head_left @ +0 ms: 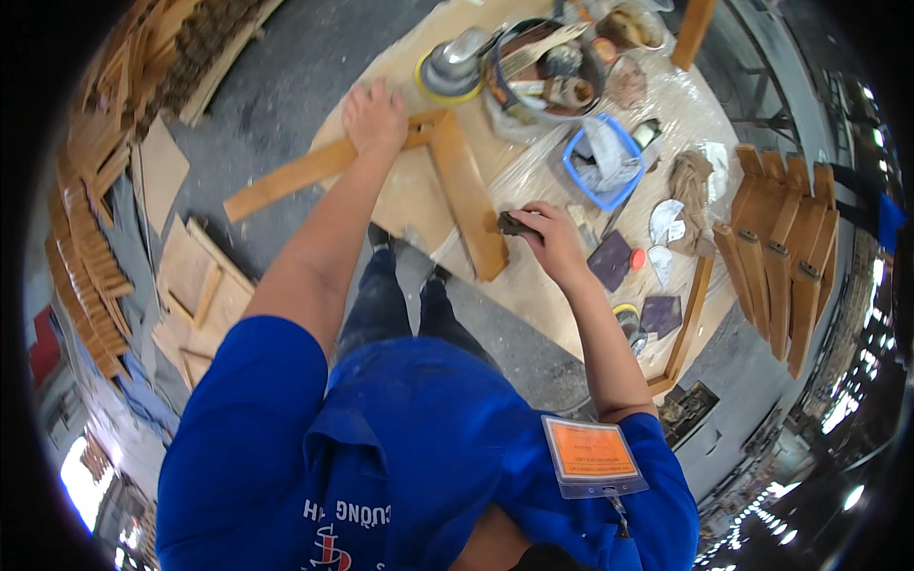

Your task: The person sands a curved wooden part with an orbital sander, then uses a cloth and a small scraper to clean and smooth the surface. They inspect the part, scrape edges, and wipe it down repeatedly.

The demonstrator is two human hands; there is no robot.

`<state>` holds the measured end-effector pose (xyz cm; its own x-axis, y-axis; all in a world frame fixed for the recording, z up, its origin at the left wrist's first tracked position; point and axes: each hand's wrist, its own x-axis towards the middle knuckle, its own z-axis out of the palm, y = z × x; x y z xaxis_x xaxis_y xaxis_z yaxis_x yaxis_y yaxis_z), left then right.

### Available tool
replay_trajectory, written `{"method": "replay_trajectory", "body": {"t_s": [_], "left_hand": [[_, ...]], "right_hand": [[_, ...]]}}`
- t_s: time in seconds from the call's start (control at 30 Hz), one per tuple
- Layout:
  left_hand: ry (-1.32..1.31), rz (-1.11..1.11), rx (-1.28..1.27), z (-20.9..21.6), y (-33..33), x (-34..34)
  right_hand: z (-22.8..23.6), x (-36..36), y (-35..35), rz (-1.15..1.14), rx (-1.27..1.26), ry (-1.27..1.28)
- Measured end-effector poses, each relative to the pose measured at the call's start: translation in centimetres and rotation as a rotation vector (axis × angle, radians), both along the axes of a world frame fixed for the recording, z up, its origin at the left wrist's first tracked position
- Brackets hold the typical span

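An L-shaped wooden frame part point(464, 195), golden brown, lies on the covered work table, one leg reaching left past its edge. My left hand point(374, 116) lies over the left leg near the corner, fingers stretched out beyond the wood; its palm side is hidden. In my right hand point(550, 238) is a small dark block point(515, 225), seemingly a sanding pad, pinched between fingers and thumb. It is close beside the right leg of the frame; whether it touches the wood I cannot tell.
Farther back stand a sander-like grey tool point(459, 67) and a bucket point(503, 95) with brushes and jars. A blue plastic tub point(575, 178) holds a cloth. Dark sanding sheets point(609, 261) lie at right, near a brown rag point(691, 186). Stacked wooden parts point(783, 247) stand beyond.
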<state>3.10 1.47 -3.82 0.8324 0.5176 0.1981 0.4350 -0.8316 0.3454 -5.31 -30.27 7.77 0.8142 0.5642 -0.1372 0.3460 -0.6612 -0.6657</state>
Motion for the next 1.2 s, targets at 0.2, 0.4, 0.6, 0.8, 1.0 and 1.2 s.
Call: {"method": "replay_trajectory", "body": {"t_s": [0.2,0.4,0.6,0.8,1.0,1.2], "left_hand": [[0.049,0.028,-0.022,0.8,-0.2,0.0],[0.022,0.020,-0.063,0.5,-0.2,0.0],[0.015,0.027,-0.047,0.6,-0.3,0.1],[0.003,0.028,-0.045,0.5,-0.4,0.1],[0.006,0.024,-0.017,0.3,-0.3,0.1],[0.021,0.037,-0.031,0.6,-0.4,0.0]], "right_hand": [[-2.3,0.5,6.0,0.121,-0.136,-0.263],[-2.7,-3.4,4.7,0.220,-0.257,-0.225],[-0.8,-9.5,0.2,0.314,-0.371,-0.032],[-2.0,-4.4,4.2,0.256,-0.293,-0.254],[-4.3,0.7,9.2,0.130,-0.225,-0.333],[-3.5,-7.6,4.7,0.112,-0.257,-0.316]]}}
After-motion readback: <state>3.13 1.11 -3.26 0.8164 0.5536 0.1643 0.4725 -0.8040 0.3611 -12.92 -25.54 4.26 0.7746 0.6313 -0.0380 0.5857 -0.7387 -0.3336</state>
